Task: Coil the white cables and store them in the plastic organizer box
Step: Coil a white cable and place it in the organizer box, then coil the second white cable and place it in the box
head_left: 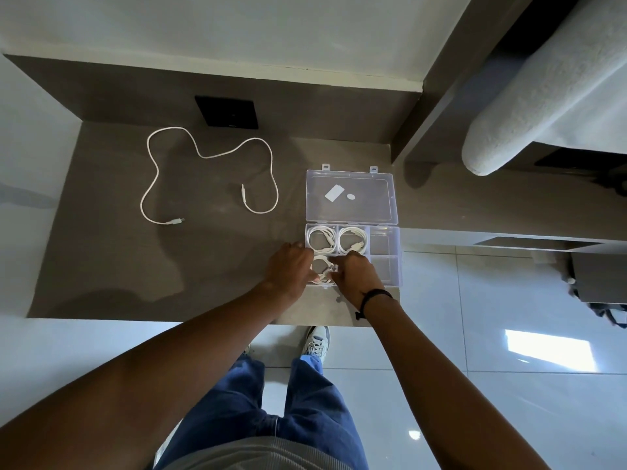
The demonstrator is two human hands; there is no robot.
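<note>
Grey counter (118,266) fills mid-frame, wide bare room at its left. Clear box (386,256) sits by the near edge, lid (351,195) open, 2 blank stickers. Left hand (290,266) and right hand (356,274) pinch a coil (322,266) in its lower-left compartment; 2 coils (320,237) above. 1 loose cable (203,154) lies upper left.

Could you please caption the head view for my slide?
Both hands tuck a coiled cable into the open box; one cable lies loose.
</note>
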